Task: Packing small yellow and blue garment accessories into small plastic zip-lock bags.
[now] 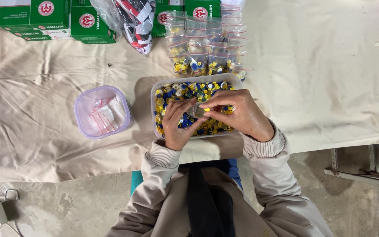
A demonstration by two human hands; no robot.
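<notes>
Here both hands meet over a white rectangular tub [154,94] heaped with small yellow, blue and white buttons [185,90], which stands on a cloth-covered counter [321,66]. The left hand [177,125] and the right hand [237,115] are each pinched shut on a small clear zip bag [197,109], held between them just above the buttons; it seems to hold a few pieces, though its contents are hard to make out.

The bag looks thin, soft and very light, so it will crumple and fold rather than keep its shape, and its smooth film is likely slippery. The surest hold is probably at the stiffer top strip by the seal, one hand to each side, as the fingertips appear to have it now. The buttons themselves look hard, small and loose, apt to roll or spill if the bag tips.

Just beyond the tub lie rows of filled bags [207,57] of the same kind, overlapping one another. To the left, well apart, a round translucent tub [82,118] holds empty bags. Green boxes [51,19] sit at the far edge.
</notes>
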